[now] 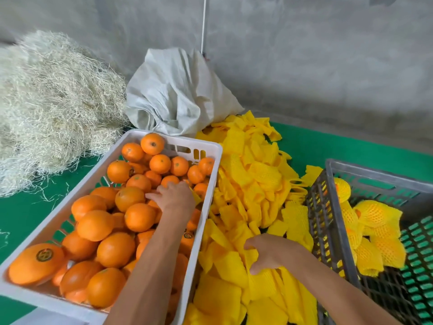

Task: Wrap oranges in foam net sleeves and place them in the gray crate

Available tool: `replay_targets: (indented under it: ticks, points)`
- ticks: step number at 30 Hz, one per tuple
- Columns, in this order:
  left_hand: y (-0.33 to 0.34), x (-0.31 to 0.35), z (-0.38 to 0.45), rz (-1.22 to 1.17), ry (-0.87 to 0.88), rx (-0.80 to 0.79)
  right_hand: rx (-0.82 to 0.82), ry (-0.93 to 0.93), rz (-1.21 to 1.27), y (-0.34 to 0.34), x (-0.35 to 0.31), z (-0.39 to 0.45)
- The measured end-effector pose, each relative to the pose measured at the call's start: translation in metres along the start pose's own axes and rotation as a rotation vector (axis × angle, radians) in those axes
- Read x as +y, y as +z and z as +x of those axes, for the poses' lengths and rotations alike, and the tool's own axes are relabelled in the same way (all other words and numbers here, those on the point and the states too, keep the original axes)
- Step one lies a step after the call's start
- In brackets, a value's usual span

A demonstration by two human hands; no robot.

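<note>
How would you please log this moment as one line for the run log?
left hand: reaching among oranges in white crate | right hand: gripping foam net sleeve | gray crate: several wrapped oranges

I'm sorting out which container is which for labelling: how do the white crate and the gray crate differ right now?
The white crate is heaped with bare oranges; the gray crate holds only a few oranges already in yellow foam sleeves, with much of its floor showing. The left hand reaches into the white crate; no hand is in the gray crate. Both are slotted plastic crates on the green surface.
</note>
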State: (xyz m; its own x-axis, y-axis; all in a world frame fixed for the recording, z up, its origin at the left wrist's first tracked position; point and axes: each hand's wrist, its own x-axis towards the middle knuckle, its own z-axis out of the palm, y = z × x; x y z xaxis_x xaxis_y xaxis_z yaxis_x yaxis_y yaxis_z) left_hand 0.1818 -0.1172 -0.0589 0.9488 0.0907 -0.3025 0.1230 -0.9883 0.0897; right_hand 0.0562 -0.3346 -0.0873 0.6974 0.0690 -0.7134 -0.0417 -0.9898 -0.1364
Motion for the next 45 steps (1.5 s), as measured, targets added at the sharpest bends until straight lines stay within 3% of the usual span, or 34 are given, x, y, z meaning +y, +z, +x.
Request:
replay_targets:
  ticks: [8, 19, 22, 24, 26, 28, 30, 34, 36, 40, 45]
  points:
    - [0.008, 0.0, -0.002, 0.366, 0.028, -0.185, 0.046, -0.007, 0.011, 0.007, -0.001, 0.006]
    - [-0.005, -0.016, 0.0, 0.26, 0.004, -0.185, 0.453, -0.118, 0.347, -0.023, 0.015, -0.008]
    - [-0.02, -0.01, -0.003, -0.02, 0.056, 0.013, 0.61, -0.122, 0.499, -0.029, 0.028, -0.011]
    - [-0.027, 0.003, -0.01, -0.322, 0.155, 0.313, 0.716, -0.098, 0.633, -0.034, 0.033, -0.013]
    - [-0.031, 0.02, -0.021, -0.649, 0.411, 0.624, 0.817, -0.072, 0.779, -0.041, 0.036, -0.016]
    - [-0.032, 0.039, -0.036, -0.878, 0.688, 0.778, 0.917, -0.068, 0.92, -0.045, 0.038, -0.021]
    - [-0.021, 0.061, -0.052, -1.121, 0.809, 0.66, 1.037, -0.071, 1.04, -0.047, 0.037, -0.027]
    - [0.017, 0.1, -0.082, -1.425, 0.71, 0.102, 1.268, -0.044, 1.034, -0.047, 0.028, -0.033]
    - [0.029, 0.108, -0.085, -1.524, 0.634, -0.051, 1.257, -0.141, 1.052, -0.049, 0.026, -0.034]
    - [0.034, 0.106, -0.072, -1.726, 0.526, -0.339, 1.057, -0.298, 1.155, -0.051, 0.031, -0.034]
    - [0.032, 0.102, -0.068, -1.709, 0.367, -0.406, 1.063, -0.274, 0.944, -0.051, 0.032, -0.038]
